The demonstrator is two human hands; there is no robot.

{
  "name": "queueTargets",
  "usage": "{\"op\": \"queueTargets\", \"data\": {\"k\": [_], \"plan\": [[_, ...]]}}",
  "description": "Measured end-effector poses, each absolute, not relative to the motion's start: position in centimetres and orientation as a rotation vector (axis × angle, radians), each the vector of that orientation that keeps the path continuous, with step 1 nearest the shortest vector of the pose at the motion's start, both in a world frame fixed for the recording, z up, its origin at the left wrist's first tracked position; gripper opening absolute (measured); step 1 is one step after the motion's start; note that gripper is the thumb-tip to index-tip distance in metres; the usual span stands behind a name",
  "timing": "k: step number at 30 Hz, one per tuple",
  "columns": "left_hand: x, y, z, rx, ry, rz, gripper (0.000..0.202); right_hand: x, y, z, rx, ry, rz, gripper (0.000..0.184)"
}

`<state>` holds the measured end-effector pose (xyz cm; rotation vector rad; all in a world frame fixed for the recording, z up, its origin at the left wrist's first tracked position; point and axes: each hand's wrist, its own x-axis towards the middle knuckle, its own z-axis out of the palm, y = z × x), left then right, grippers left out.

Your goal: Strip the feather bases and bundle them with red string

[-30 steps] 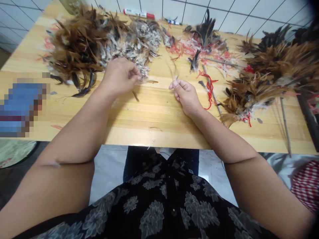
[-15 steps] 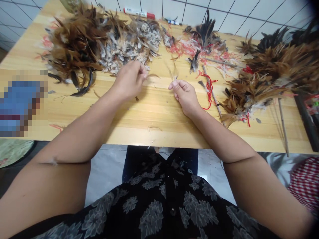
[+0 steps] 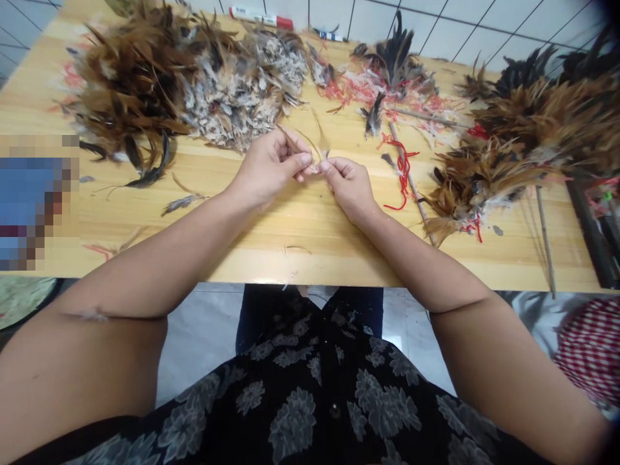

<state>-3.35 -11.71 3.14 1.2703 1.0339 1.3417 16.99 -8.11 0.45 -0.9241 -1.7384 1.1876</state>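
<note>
Some feathers (image 3: pixel 323 138) rise from both pinching hands (image 3: pixel 352 186).

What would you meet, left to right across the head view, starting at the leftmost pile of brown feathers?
Leftmost pile of brown feathers, left hand, right hand, bright red yarn strands, rightmost thin brown stick, dark straight bar.

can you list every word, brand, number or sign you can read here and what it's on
No text can be read with certainty.
Red-and-white marker by the tiled wall: small print on the white barrel, too small and blurred to read.
Blue-and-white marker to its right: marks on the barrel, too small to read.
Blue thing at the left edge: blurred out, so any text cannot be told.
</note>
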Motion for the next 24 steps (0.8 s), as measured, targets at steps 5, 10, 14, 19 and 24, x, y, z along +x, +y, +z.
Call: {"op": "queueTargets", "data": {"k": [5,10,14,19,24], "plan": [[-3.5,-10.6,2.2,1.39,1.118,1.341,0.043,16.7,-8.1,0.6,-0.944,-1.76,1.2,0.079],[-3.5,-10.4,1.9,1.525,1.176,1.393,0.04,16.6,-8.2,0.9,-0.95,-1.76,1.25,0.075],[-3.1,-11.3,2.7,1.43,1.064,1.391,0.039,16.3,-8.4,1.6,-0.965,-1.725,1.306,0.068],[-2.8,-11.7,3.7,1.259,1.056,1.378,0.039,16.2,-8.8,2.3,-1.002,-1.698,1.318,0.062],[-2.9,-11.6,3.5,1.129,0.999,1.273,0.048,16.4,-9.1,2.5,-0.964,-1.716,1.333,0.064]]}}
